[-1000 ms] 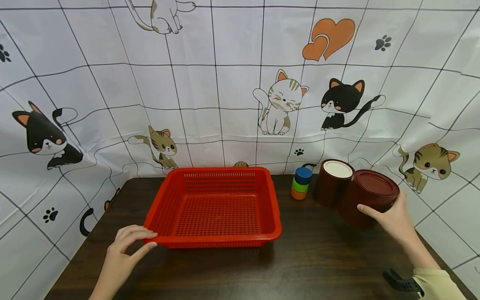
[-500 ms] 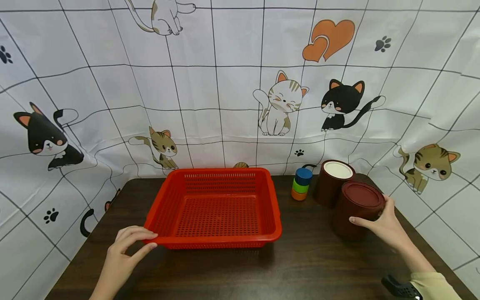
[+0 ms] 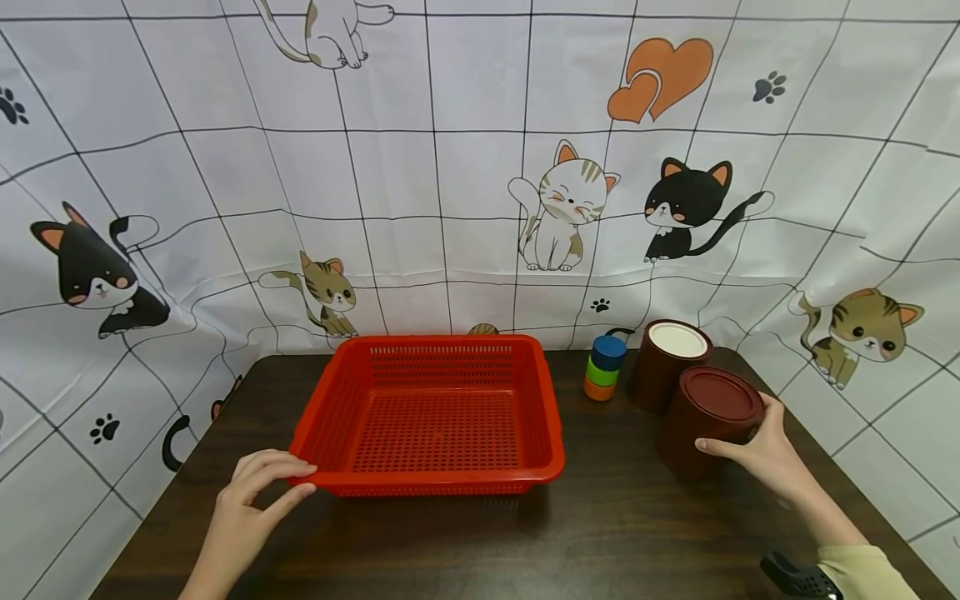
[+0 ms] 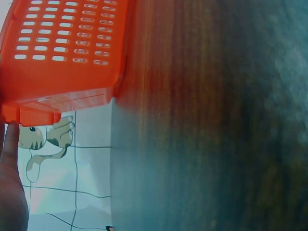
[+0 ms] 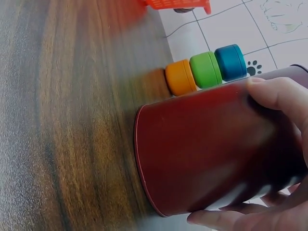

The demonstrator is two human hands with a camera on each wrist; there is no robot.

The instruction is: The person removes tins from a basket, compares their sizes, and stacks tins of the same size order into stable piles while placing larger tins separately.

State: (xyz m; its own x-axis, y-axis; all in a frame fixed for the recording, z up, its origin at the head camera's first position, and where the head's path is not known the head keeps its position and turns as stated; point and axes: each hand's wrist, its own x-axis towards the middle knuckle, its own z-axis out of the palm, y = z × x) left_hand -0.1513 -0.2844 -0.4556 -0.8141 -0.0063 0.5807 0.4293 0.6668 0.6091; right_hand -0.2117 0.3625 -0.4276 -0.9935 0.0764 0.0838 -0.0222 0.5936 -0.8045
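Observation:
My left hand point(image 3: 247, 512) pinches the near-left corner of a red plastic basket point(image 3: 431, 483) between thumb and fingers. In the left wrist view, a fingertip point(image 4: 12, 130) touches the underside of the basket's rim point(image 4: 36, 115). On the right, my right hand point(image 3: 761, 450) grips a dark red-brown canister point(image 3: 693, 433) round its upper side, thumb at the front and fingers behind. The right wrist view has this canister point(image 5: 211, 149) with its bottom edge right at the tabletop. Just behind it stands a second brown canister point(image 3: 651, 383) with a cream top.
A small stack of blue, green and orange round pieces point(image 3: 603, 375) stands left of the canisters, near the back edge. The dark wooden table point(image 3: 585, 533) meets a white cat-print sheet point(image 3: 450, 192) behind and at the sides.
My right hand has brought the dark red-brown canister left and nearer to me, and down to the table, slightly apart from the cream-topped one. The left hand and basket have stayed put.

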